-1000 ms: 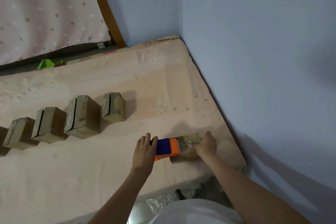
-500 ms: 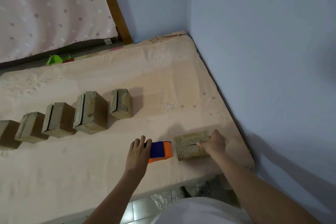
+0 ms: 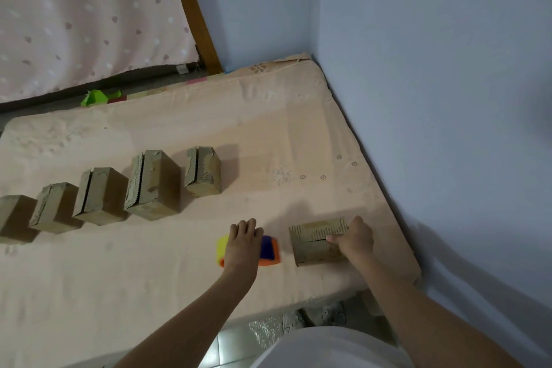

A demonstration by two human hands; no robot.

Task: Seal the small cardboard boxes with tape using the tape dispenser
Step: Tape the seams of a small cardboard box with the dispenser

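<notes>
Tape dispenser (image 3: 270, 251) under left hand (image 3: 243, 243), fingers flat on top; right hand (image 3: 354, 239) gripping small box (image 3: 316, 243) near mattress (image 3: 179, 293) corner. Better: steady box firmly, press tape along seam.

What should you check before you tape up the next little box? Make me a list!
1. Tape dispenser in hand: ok, the left hand rests on top of it, on the mattress.
2. Dispenser lifted off the box: ok, they lie apart.
3. Box held steady: ok, the right hand grips its right end.
4. Tape fully stuck over that box's seam: cannot tell, tape too hard to see.
5. Next box to reach: ok, the row of boxes stands further left, slits showing on top.
6. Tape left on the roll: cannot tell, hidden by the hand.
</notes>
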